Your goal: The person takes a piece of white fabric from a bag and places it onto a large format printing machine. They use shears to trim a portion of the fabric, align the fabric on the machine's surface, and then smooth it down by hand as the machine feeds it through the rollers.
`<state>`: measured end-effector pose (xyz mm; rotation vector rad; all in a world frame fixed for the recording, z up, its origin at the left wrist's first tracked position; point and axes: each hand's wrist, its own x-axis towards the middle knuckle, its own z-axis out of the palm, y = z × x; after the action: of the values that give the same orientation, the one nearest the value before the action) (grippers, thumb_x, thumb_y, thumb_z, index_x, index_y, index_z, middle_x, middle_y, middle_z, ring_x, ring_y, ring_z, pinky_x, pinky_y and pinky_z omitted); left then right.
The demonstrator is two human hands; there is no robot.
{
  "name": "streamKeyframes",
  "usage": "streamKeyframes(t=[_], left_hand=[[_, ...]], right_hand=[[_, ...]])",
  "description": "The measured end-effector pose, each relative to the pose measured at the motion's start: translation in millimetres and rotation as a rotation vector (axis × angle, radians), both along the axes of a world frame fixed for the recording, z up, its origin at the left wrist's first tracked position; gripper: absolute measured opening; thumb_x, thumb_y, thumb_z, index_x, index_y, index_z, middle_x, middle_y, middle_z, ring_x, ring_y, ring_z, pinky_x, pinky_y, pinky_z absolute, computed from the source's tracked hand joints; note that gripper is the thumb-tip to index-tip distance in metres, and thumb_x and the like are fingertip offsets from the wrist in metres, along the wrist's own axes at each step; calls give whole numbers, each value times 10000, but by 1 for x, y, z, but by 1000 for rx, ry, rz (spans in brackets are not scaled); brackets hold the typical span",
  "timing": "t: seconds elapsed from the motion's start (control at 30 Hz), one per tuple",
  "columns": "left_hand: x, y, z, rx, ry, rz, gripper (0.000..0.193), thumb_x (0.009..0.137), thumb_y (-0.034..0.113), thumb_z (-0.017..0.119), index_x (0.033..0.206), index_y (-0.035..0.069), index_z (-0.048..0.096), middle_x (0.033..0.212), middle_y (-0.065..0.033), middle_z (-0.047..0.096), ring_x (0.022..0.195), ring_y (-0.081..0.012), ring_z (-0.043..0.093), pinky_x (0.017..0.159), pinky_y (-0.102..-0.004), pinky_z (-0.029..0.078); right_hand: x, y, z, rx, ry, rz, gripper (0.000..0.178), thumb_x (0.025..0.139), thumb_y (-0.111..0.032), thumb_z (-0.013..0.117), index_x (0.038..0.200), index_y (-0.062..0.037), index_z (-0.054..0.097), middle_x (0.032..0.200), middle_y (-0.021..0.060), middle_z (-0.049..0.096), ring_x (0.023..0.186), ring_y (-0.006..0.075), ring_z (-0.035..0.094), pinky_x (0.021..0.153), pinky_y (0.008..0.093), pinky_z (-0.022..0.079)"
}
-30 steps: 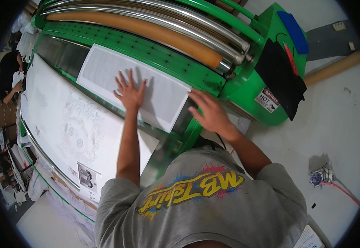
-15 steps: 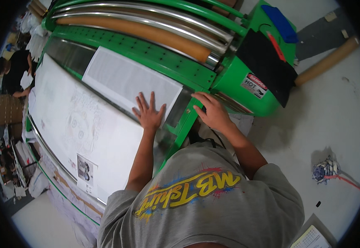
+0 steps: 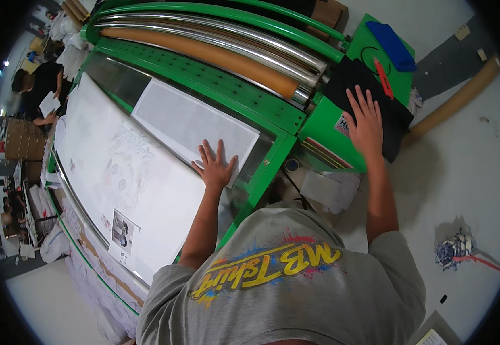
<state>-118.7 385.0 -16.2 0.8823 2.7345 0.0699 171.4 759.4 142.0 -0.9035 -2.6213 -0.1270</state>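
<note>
Lying aslant on the dark, glossy bed [image 3: 118, 80] of the green roller machine, a white-bordered grey sheet [image 3: 188, 122] has its long axis running from upper left to lower right, roughly along the orange roller [image 3: 204, 56] above it, with one short end toward the person's side of the frame. Just below it spreads a large white sheet [image 3: 161, 195] with a faint drawing, its upper edge running alongside the smaller one. The left forearm rises from the lower edge, leaning a little to the right, and the left hand [image 3: 216, 174] rests palm down at the lower right part of the grey sheet, its fingers fanned wide, tips on the surface, gripping nothing. The right arm reaches well out to the right and upward, nearly straight, and the right hand [image 3: 367, 127] lies back up over a black cloth [image 3: 396, 121] draped on the green end housing [image 3: 323, 118]. Its fingers are extended with narrow gaps, the thumb set apart; whether they press on the cloth cannot be told. Beside them on the cloth lies a red-handled cutter [image 3: 383, 77], near a blue pad [image 3: 391, 45].
</note>
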Motion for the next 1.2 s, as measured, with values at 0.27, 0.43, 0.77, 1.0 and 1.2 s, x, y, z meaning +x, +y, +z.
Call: streamKeyframes(t=[0.27,0.43,0.77,1.0,1.2], left_hand=[[2,6,4,38,-64,43,904,1035,813,527,1800,395,291,1918,-143,11,1766,-373,26,1310,-795,19],[6,4,4,55,-90,73,880,1043,780,554,1794,396,306,1917,-143,33,1765,-377,27,1294,-822,54],[8,7,2,65,-118,73,845,1065,739,563,1795,410,295,1921,-115,28,1765,-378,17,1277,-846,75],[6,0,9,99,-141,90,853,1059,705,606,1794,398,301,1916,-141,58,1763,-391,37,1272,-841,91],[8,29,49,617,-296,61,837,1087,634,618,1783,254,348,1885,-206,181,1741,-425,169,1317,-708,202]], right_hand=[[-45,-49,-6,-214,236,72,494,1161,-274,579,1652,-216,588,1786,17,475,1690,319,355,1372,530,246],[-64,-52,-9,-218,242,89,471,1163,-270,572,1627,-201,613,1782,20,483,1701,306,331,1377,539,205],[-55,81,60,-1054,898,-314,706,1154,-484,635,1579,78,596,1590,210,653,1512,257,581,1271,359,395],[-29,32,134,-1538,1355,-70,570,1120,-355,715,1576,-33,603,1438,131,727,1251,250,735,1098,417,583],[-92,-52,106,-1751,1355,-152,544,1116,-406,717,1516,-44,649,1444,143,739,1245,288,755,1079,449,621]])
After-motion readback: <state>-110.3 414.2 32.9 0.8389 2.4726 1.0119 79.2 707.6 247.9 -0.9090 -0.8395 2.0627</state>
